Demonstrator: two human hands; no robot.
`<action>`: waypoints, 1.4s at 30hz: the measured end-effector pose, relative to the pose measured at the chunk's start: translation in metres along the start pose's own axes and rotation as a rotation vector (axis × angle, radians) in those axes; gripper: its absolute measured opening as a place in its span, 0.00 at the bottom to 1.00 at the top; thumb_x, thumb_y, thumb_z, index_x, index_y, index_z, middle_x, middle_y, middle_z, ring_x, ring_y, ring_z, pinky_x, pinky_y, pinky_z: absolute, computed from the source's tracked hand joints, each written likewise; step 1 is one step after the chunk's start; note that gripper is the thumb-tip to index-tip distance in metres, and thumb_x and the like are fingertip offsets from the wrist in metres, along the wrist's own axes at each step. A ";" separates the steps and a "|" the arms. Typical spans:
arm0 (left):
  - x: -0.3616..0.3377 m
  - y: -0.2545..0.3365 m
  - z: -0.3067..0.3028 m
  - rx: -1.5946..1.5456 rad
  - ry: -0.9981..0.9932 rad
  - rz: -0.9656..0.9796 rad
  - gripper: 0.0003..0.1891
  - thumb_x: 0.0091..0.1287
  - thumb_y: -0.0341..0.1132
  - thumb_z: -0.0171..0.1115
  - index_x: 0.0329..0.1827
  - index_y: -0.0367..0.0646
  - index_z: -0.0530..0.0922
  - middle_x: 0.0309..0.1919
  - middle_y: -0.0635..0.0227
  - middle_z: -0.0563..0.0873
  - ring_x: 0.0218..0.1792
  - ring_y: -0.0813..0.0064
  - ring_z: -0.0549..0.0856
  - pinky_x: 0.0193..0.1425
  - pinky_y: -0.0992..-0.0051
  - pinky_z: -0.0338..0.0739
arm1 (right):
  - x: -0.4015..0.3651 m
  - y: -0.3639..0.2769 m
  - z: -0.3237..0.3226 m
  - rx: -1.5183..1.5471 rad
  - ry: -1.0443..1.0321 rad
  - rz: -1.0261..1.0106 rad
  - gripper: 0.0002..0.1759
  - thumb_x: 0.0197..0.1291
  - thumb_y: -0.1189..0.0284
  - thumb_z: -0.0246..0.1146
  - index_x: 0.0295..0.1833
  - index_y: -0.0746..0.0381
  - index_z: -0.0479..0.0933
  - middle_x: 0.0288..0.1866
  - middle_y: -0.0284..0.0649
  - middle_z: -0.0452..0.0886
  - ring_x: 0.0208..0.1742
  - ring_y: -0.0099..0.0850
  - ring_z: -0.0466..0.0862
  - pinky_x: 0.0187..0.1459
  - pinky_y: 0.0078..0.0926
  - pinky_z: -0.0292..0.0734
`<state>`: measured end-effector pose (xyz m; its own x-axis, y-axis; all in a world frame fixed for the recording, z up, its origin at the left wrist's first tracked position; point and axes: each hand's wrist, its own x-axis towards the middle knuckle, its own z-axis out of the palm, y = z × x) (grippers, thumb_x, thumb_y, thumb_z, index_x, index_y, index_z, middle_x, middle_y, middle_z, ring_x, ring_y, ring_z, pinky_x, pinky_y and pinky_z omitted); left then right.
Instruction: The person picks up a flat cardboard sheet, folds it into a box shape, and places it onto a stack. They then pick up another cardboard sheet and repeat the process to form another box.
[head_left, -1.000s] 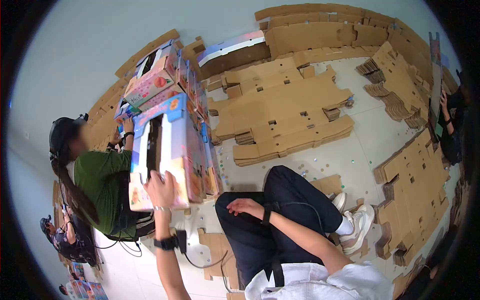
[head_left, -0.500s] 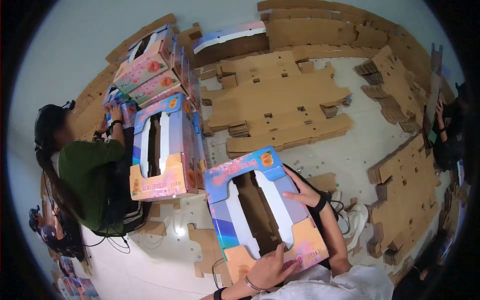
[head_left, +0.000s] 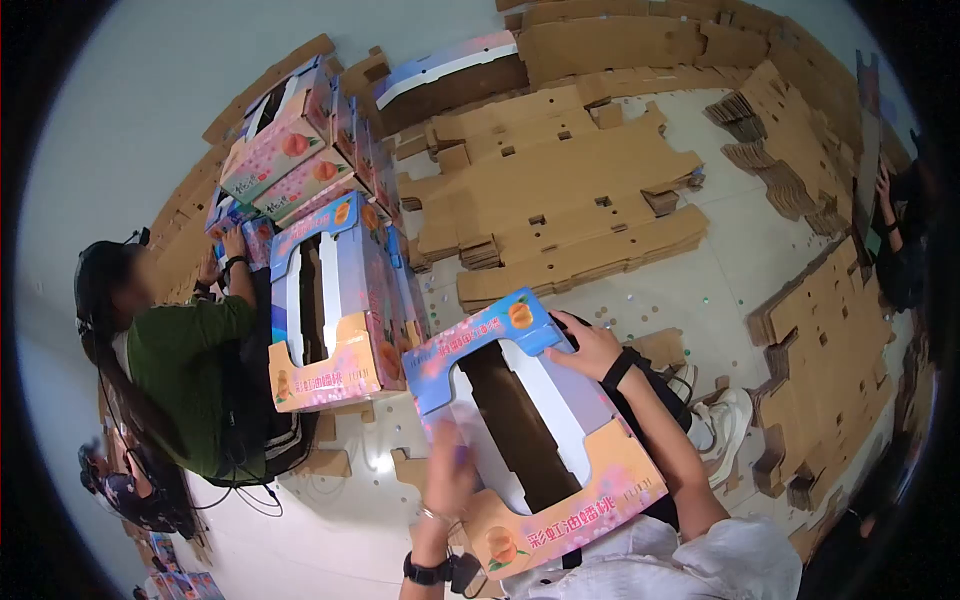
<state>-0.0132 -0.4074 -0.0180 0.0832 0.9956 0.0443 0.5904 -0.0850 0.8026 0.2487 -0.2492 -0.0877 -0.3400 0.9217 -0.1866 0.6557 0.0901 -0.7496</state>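
A printed fruit box [head_left: 530, 430], blue and pink with an orange end and peach pictures, lies across my lap with its open window facing up. My right hand [head_left: 585, 348] rests flat on the box's far right edge near the blue end. My left hand [head_left: 450, 470] is blurred and grips the box's left rim. A second assembled box [head_left: 325, 310] stands on the floor just left of mine, against a stack of similar boxes [head_left: 300, 150].
A person in a green top [head_left: 185, 370] sits at the left, hands on a box. Flat brown cardboard blanks [head_left: 570, 210] cover the floor ahead and stack at the right [head_left: 830, 360]. Another person [head_left: 895, 240] sits at the far right edge.
A second ago my left hand touched the standing box on the floor and my lap held nothing. A box came onto my lap; my left hand shifted from its near end to its left rim.
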 end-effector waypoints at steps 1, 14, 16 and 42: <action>0.018 -0.011 -0.005 0.051 0.216 -0.027 0.29 0.49 0.19 0.53 0.60 0.37 0.68 0.58 0.50 0.70 0.64 0.49 0.65 0.66 0.63 0.62 | -0.001 0.000 0.002 0.003 0.003 0.036 0.46 0.51 0.48 0.62 0.72 0.55 0.55 0.53 0.56 0.78 0.54 0.50 0.79 0.54 0.40 0.74; 0.030 -0.100 0.013 -0.628 0.367 -0.339 0.37 0.57 0.32 0.53 0.74 0.44 0.55 0.62 0.62 0.66 0.60 0.69 0.67 0.61 0.74 0.63 | 0.020 0.023 0.015 0.076 -0.043 -0.045 0.44 0.53 0.44 0.55 0.74 0.45 0.52 0.63 0.56 0.70 0.59 0.54 0.75 0.58 0.44 0.70; 0.033 -0.095 0.016 -0.656 0.400 -0.336 0.37 0.57 0.31 0.53 0.74 0.44 0.55 0.62 0.62 0.66 0.60 0.69 0.67 0.64 0.72 0.61 | 0.015 0.012 0.004 0.079 -0.093 0.058 0.43 0.53 0.43 0.56 0.73 0.47 0.54 0.63 0.56 0.70 0.58 0.55 0.75 0.58 0.44 0.71; 0.037 -0.059 0.005 0.480 0.404 -0.403 0.18 0.68 0.37 0.53 0.60 0.44 0.75 0.33 0.44 0.83 0.37 0.43 0.82 0.40 0.53 0.74 | 0.019 -0.014 0.014 -0.322 0.230 -0.078 0.25 0.67 0.57 0.49 0.26 0.63 0.80 0.26 0.50 0.82 0.31 0.46 0.84 0.36 0.46 0.77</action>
<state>-0.0407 -0.3658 -0.0665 -0.4604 0.8830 0.0911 0.8065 0.3732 0.4586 0.2236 -0.2387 -0.0897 -0.2614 0.9645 0.0380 0.8238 0.2434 -0.5119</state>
